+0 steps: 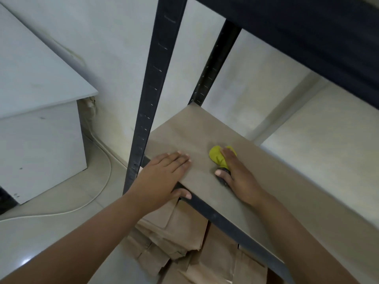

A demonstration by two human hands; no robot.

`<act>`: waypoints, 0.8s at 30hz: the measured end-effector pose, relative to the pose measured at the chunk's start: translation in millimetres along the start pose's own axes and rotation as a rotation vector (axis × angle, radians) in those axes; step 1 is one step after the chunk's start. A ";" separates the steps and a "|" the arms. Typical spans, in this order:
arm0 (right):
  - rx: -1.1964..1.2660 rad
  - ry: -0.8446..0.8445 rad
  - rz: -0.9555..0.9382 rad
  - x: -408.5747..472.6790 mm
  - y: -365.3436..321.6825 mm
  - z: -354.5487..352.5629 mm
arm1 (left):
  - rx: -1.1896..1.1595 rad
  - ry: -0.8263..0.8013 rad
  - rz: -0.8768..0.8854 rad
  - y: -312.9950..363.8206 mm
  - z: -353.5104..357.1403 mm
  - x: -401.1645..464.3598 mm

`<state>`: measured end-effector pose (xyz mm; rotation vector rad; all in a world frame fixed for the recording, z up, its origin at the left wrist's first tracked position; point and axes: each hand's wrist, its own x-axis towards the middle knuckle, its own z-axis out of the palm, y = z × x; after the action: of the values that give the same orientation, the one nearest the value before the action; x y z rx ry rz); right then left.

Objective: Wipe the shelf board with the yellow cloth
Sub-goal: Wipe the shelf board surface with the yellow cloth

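A brown shelf board (205, 132) lies in a dark metal rack. My right hand (239, 175) presses a bunched yellow cloth (217, 156) onto the middle of the board; a dark part of the cloth shows under the thumb. My left hand (164, 177) rests flat on the board's near left corner, fingers spread on top and the thumb hooked under the front rail.
Dark rack uprights (147, 95) stand at the board's left end, and a dark upper shelf (307, 37) hangs overhead. Brown paper bags (184, 242) are stacked below. A white cabinet (41, 119) and a white cable (98, 193) lie on the floor at left.
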<state>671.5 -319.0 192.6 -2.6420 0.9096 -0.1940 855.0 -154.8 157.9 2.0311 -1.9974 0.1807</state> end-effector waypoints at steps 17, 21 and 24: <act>0.110 0.162 -0.024 151.0 -31.7 19.5 | 0.020 0.027 0.040 -10.2 5.3 -0.9; 0.124 0.111 -0.169 136.9 -27.4 17.8 | 0.004 -0.002 0.042 -10.8 4.7 -0.1; 0.052 0.094 -0.116 161.1 -23.3 9.4 | 0.026 0.022 0.046 -11.3 5.4 0.5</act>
<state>813.7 -398.9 195.1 -2.6584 0.7695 -0.3685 865.6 -156.8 151.7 1.9916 -2.0395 0.2389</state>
